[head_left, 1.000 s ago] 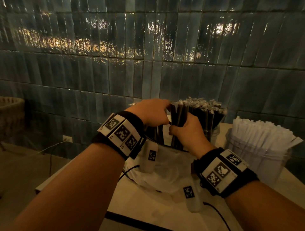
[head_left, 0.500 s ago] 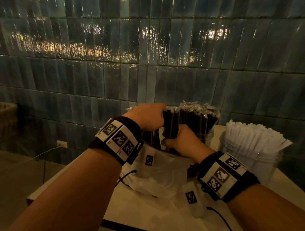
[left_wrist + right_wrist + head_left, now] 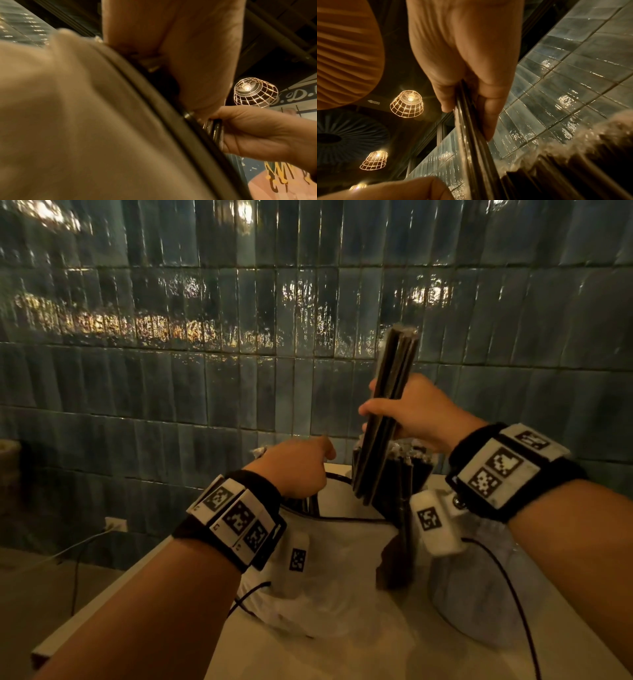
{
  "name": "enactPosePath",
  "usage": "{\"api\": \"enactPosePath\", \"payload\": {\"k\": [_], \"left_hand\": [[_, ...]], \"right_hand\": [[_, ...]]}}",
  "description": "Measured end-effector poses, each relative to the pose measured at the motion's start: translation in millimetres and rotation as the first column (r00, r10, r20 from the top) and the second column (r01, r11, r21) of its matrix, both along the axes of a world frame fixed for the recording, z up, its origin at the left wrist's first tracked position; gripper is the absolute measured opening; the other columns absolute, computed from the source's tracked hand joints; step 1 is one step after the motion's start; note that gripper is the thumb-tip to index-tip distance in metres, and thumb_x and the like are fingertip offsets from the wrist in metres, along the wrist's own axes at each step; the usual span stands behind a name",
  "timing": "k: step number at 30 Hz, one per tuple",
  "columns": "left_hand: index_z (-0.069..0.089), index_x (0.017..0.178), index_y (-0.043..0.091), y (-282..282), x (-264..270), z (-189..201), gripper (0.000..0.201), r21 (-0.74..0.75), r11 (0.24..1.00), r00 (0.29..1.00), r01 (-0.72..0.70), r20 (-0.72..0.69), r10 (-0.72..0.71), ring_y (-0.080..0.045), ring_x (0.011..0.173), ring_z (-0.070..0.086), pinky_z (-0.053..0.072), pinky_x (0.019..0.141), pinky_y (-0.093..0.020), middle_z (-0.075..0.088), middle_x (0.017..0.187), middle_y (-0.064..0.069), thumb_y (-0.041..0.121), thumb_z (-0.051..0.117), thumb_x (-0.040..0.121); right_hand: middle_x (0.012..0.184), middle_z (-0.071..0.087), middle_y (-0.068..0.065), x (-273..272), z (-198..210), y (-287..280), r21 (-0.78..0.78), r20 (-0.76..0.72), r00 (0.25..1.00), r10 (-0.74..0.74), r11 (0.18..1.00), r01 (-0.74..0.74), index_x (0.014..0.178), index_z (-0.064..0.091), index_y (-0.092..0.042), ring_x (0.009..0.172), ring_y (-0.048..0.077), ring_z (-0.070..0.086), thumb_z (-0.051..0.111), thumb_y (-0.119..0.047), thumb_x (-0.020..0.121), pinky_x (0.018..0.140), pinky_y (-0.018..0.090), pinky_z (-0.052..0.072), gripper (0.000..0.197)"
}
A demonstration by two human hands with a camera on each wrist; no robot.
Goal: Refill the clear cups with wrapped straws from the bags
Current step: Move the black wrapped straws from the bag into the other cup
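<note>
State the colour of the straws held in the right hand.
Black wrapped straws, gripped by the right hand; head view.

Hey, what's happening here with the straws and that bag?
A person is restocking straws at a counter by a tiled wall. Their right hand grips a bundle of dark wrapped straws, lifted above the clear cup already packed with the same kind. The left hand is down at the mouth of the plastic bag, which still has dark straws inside; its grip is hidden.

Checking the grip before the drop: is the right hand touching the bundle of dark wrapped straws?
Touching. The right wrist view shows the right hand with fingers curled against the bundle of dark wrapped straws.
</note>
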State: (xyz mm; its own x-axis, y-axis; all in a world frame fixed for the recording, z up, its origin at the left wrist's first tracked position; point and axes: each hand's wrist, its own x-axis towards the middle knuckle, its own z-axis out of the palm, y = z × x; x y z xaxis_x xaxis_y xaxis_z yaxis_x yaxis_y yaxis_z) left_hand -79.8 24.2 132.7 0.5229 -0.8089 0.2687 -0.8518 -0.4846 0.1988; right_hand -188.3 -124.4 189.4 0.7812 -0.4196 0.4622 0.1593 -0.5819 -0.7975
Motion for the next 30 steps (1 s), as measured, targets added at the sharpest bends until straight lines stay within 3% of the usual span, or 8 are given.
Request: {"api": "enactPosePath", "payload": {"k": [3, 5, 12, 15, 19, 22, 26, 30], "left_hand": [[0.044, 0.128, 0.026, -0.9, -0.6, -0.1, 0.041, 0.004, 1.000, 1.000, -0.008, 0.005, 0.008, -0.010, 0.074, 0.046, 0.039, 0.070, -0.029, 0.049, 0.081, 0.011, 0.016, 0.049, 0.088], [0.044, 0.127, 0.026, -1.2, -0.7, -0.3, 0.040, 0.002, 1.000, 1.000, -0.012, 0.004, 0.012, -0.006, 0.068, 0.042, 0.037, 0.067, -0.028, 0.042, 0.075, 0.014, 0.016, 0.049, 0.088], [0.044, 0.128, 0.026, 1.1, -2.0, 0.2, 0.042, 0.007, 1.000, 1.000, -0.013, -0.016, 0.014, -0.016, 0.086, 0.050, 0.046, 0.081, -0.033, 0.049, 0.091, 0.006, 0.014, 0.049, 0.088], [0.044, 0.128, 0.027, 1.2, -2.0, 0.3, 0.042, 0.009, 1.000, 1.000, -0.014, -0.020, 0.015, -0.016, 0.087, 0.049, 0.046, 0.084, -0.034, 0.049, 0.092, 0.006, 0.014, 0.049, 0.088], [0.045, 0.127, 0.026, 0.7, -2.0, 1.0, 0.041, 0.007, 1.000, 1.000, -0.011, -0.019, 0.011, -0.015, 0.087, 0.050, 0.046, 0.082, -0.032, 0.051, 0.090, 0.007, 0.014, 0.050, 0.088], [0.045, 0.127, 0.025, 0.9, -1.9, 1.0, 0.042, 0.003, 1.000, 1.000, -0.008, -0.020, 0.008, -0.015, 0.089, 0.051, 0.044, 0.081, -0.030, 0.051, 0.092, 0.007, 0.014, 0.051, 0.088], [0.045, 0.127, 0.025, 0.6, -2.3, -0.4, 0.042, 0.005, 1.000, 1.000, -0.003, -0.031, 0.004, -0.016, 0.090, 0.053, 0.046, 0.084, -0.032, 0.053, 0.094, 0.006, 0.012, 0.051, 0.087], [0.046, 0.125, 0.026, 0.1, -1.5, -0.9, 0.041, -0.001, 1.000, 0.999, 0.002, -0.035, -0.002, -0.015, 0.089, 0.052, 0.048, 0.088, -0.035, 0.051, 0.091, 0.007, 0.012, 0.051, 0.088]], "right_hand": [[0.110, 0.064, 0.022, -3.9, 10.1, 0.6, 0.028, 0.010, 0.998, 0.064, 0.998, -0.064, 0.101, 0.054, -0.015, 0.090, 0.030, 0.069, 0.066, -0.005, 0.083, 0.082, 0.047, 0.056, 0.024], [0.112, 0.064, 0.021, -4.9, 17.3, 0.8, 0.017, 0.027, 0.997, 0.071, 0.997, -0.072, 0.105, 0.053, -0.014, 0.091, 0.028, 0.069, 0.064, -0.005, 0.085, 0.080, 0.042, 0.057, 0.025], [0.109, 0.064, 0.012, -2.7, 26.9, 1.4, -0.049, 0.016, 0.996, 0.086, 0.995, -0.085, 0.109, 0.052, -0.016, 0.091, 0.020, 0.066, 0.059, -0.003, 0.087, 0.060, 0.021, 0.053, 0.026], [0.098, 0.069, 0.002, 0.1, 19.8, -1.6, -0.113, -0.052, 0.995, 0.085, 0.990, -0.090, 0.103, 0.053, -0.021, 0.088, 0.010, 0.066, 0.057, -0.004, 0.089, 0.069, 0.025, 0.050, 0.022], [0.097, 0.070, -0.002, 6.9, -0.7, -10.0, -0.120, -0.157, 0.986, 0.064, 0.989, -0.083, 0.106, 0.055, -0.022, 0.090, 0.005, 0.065, 0.057, -0.006, 0.089, 0.076, 0.028, 0.046, 0.024], [0.097, 0.070, -0.001, 12.6, -18.4, -17.1, -0.068, -0.159, 0.987, 0.025, 0.997, -0.036, 0.106, 0.055, -0.022, 0.093, 0.010, 0.064, 0.057, -0.007, 0.088, 0.078, 0.034, 0.047, 0.024], [0.103, 0.067, 0.004, 14.5, -28.8, -25.9, 0.036, -0.123, 0.992, -0.015, 0.999, 0.020, 0.102, 0.055, -0.025, 0.096, 0.016, 0.063, 0.062, -0.009, 0.085, 0.067, 0.035, 0.048, 0.024], [0.112, 0.062, 0.006, 20.0, -41.0, -27.0, 0.008, -0.236, 0.971, -0.033, 0.999, 0.036, 0.111, 0.053, -0.024, 0.105, 0.026, 0.059, 0.069, -0.016, 0.081, 0.086, 0.050, 0.050, 0.035]]}}
